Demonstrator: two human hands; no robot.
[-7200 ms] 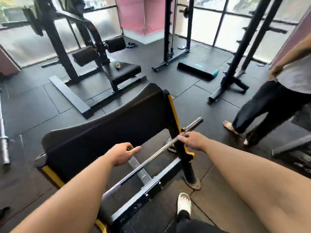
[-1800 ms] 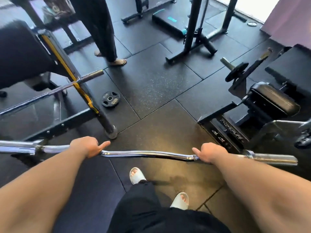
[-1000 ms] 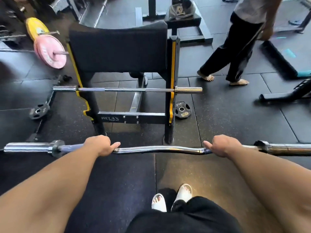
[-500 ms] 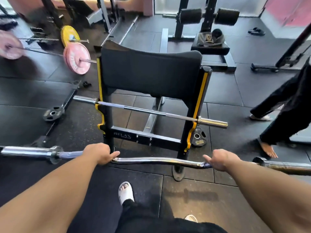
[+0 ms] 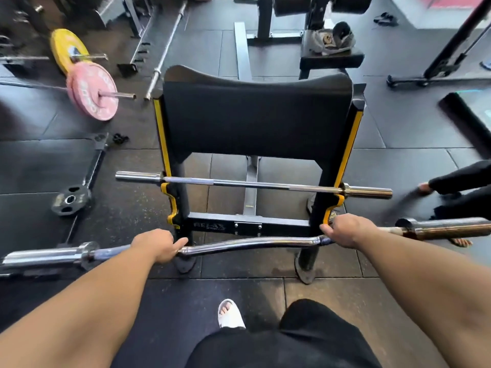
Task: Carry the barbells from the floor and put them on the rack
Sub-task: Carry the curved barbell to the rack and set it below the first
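Observation:
I hold a chrome curved barbell [image 5: 249,244] level in front of me, off the floor. My left hand [image 5: 156,247] grips its left bend and my right hand [image 5: 345,231] grips its right bend. Just beyond it stands the black and yellow rack [image 5: 247,225] with a big black pad on top. A straight chrome barbell [image 5: 252,184] rests across the rack's upper yellow hooks. The curved bar hangs near the rack's lower hooks, in front of its uprights.
A barbell with pink and yellow plates [image 5: 91,94] lies at the left, with a small black plate [image 5: 69,200] on the floor nearer me. Another person's legs [image 5: 462,189] are at the right edge. A bare bar [image 5: 164,53] lies behind the rack.
I have turned from the open floor to face the rack and stepped closer with the curved barbell in both hands. The other person has moved to the right edge.

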